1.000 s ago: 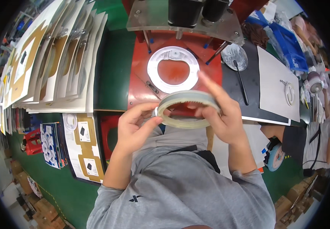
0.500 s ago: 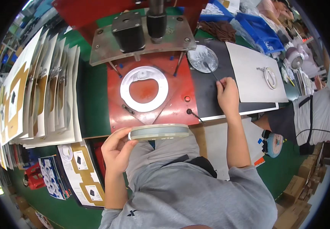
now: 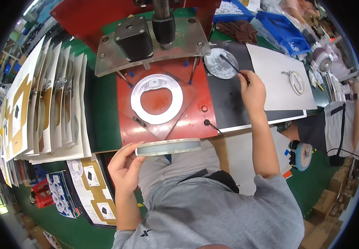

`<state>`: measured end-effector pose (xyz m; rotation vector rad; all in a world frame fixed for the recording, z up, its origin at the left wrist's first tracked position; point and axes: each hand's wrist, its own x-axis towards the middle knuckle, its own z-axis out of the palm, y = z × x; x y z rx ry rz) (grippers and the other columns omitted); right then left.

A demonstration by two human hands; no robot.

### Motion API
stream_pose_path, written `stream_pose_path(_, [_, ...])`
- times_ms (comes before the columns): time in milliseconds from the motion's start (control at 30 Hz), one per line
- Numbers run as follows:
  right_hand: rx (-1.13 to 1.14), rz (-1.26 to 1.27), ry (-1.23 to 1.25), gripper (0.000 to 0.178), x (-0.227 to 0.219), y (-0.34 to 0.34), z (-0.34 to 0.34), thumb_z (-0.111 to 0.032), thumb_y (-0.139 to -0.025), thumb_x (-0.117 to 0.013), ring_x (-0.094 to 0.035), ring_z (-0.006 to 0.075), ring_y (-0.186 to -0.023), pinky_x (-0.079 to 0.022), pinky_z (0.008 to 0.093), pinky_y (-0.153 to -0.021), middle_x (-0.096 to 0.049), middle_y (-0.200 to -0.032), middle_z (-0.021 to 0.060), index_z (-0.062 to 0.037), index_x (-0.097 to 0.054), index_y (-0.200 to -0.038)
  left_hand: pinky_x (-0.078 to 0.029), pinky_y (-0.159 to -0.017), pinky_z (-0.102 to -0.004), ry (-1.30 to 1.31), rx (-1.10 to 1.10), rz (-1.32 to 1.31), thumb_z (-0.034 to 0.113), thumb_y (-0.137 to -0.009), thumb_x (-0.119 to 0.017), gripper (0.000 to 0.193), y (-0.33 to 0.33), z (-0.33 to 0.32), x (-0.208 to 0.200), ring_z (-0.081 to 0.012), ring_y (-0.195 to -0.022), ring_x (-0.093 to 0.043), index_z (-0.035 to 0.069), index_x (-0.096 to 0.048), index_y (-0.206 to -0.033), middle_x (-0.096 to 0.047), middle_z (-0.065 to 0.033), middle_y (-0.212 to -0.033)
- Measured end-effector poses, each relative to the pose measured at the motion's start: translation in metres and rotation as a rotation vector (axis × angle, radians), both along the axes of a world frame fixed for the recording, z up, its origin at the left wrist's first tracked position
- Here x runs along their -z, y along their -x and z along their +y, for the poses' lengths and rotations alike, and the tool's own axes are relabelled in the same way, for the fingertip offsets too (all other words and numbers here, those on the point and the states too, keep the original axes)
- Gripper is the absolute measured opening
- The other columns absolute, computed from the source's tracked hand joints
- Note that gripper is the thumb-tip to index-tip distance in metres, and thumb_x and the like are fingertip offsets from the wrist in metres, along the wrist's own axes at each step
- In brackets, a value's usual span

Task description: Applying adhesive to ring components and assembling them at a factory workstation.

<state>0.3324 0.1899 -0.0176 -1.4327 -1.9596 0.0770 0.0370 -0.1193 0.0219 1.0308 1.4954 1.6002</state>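
My left hand (image 3: 123,167) pinches the left rim of a round pale disc (image 3: 169,147), held edge-on above my lap, a grey band running round its side. Off to the right, my right hand (image 3: 254,89) is closed on a thin dark brush-like stick (image 3: 231,64). Its tip reaches into a shallow round dish (image 3: 220,68) smeared with white paste. Between the hands, a white ring (image 3: 136,99) with a wider part at its top lies on the red base plate (image 3: 129,128) of a press.
Above the ring hangs the press's clear plate (image 3: 104,62) with pins pointing down. A red button (image 3: 204,108) and a black lever (image 3: 207,123) sit at the base's right. Upright card sheets (image 3: 38,99) stand left; a white sheet with a coiled cable (image 3: 297,83) lies right.
My right hand has shifted slightly up and right, and the stick's tip has moved up within the dish. The disc in my left hand has come slightly left and down.
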Motion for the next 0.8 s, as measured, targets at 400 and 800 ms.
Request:
stream_pose_path(400, [-0.133,0.534,0.514,0.025,-0.061,-0.024,-0.052,-0.019,-0.102,-0.068,-0.059,0.0055,-0.067,-0.044,0.0207,-0.059,-0.074,-0.085,0.0063,0.0049,-0.073,-0.108,-0.055,-0.094,-0.0369,-0.243,0.058,0.484,-0.005,-0.082,-0.070,0.031,0.019,0.029,-0.041,-0.0324,-0.108,-0.070,-0.008,-0.071,-0.113,-0.073,-0.0227,-0.115])
stream_pose_path(800, [-0.718,0.527,0.592,0.020,-0.125,-0.003,-0.114,-0.002,-0.098,-0.066,-0.059,0.0056,-0.069,-0.039,0.0166,-0.053,-0.072,-0.092,0.0115,0.0054,-0.071,-0.116,-0.057,-0.087,-0.0358,-0.577,0.112,0.549,-0.004,-0.079,-0.071,0.031,0.021,0.055,-0.056,-0.0298,-0.103,-0.070,-0.006,-0.073,-0.110,-0.069,-0.0229,-0.119])
